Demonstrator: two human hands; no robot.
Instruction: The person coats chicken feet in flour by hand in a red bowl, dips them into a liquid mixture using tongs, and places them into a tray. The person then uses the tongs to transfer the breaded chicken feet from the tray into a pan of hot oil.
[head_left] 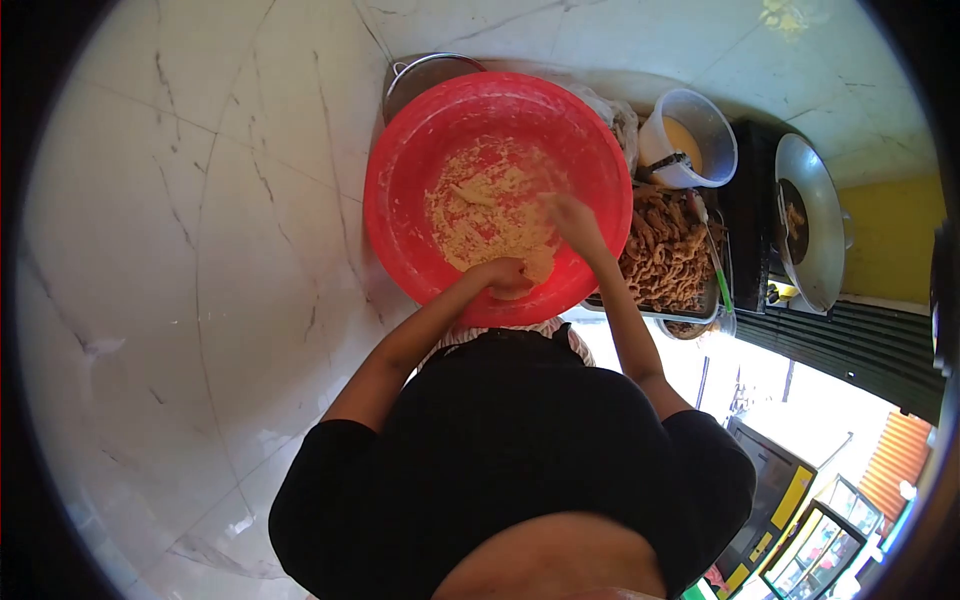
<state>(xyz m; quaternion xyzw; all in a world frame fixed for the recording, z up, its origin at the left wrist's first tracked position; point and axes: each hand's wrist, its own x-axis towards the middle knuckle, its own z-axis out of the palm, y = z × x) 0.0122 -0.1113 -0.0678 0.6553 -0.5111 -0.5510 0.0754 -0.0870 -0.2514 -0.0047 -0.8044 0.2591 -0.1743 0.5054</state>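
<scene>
Head view: one red basin (392, 160); left hand (506, 276) clenches dough (478, 208); right hand (572, 221), grip unclear.

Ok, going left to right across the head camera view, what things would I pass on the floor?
Red basin → pile of fried strips → wok. The pot and bucket overlap these, so I've left them out.

Basin (400, 190) in front of the person.
Mixture (480, 215) lies in it; pot (420, 75) behind; tray (665, 250) just right, bucket (690, 135) behind the tray, wok (810, 220) farther right.

Bright daylight, overexposed at lower right; strong fisheye distortion, dark vignetted corners.
</scene>
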